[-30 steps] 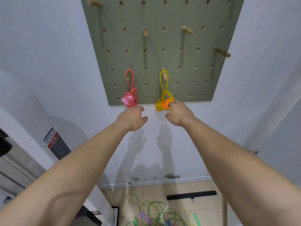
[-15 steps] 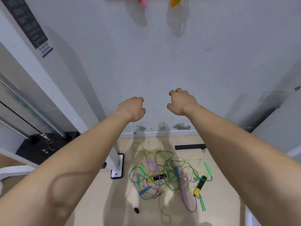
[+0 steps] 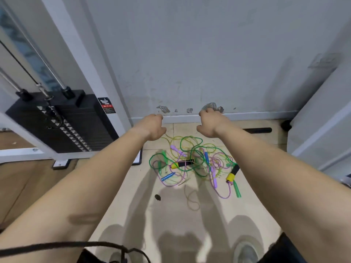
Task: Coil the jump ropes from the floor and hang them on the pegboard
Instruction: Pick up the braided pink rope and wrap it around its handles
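Observation:
A tangled heap of jump ropes point(image 3: 193, 164) lies on the beige floor by the wall: green, purple and yellowish cords with blue, purple, green and yellow-black handles point(image 3: 232, 174). My left hand point(image 3: 152, 127) hangs above the heap's far left edge, fingers loosely curled, holding nothing. My right hand point(image 3: 209, 123) hovers above the heap's far side, fingers also loosely curled and empty. Neither hand touches a rope. The pegboard is out of view.
A black weight stack point(image 3: 62, 122) in a white frame point(image 3: 76, 46) stands at the left. A white cabinet or panel point(image 3: 321, 118) closes the right side. A black bar point(image 3: 258, 130) lies along the skirting. A small dark speck point(image 3: 157, 197) sits on the floor.
The view has swung down from the pegboard, with its pink and yellow coils hanging, to the floor. Both hands came off the yellow coil and dropped toward the rope heap.

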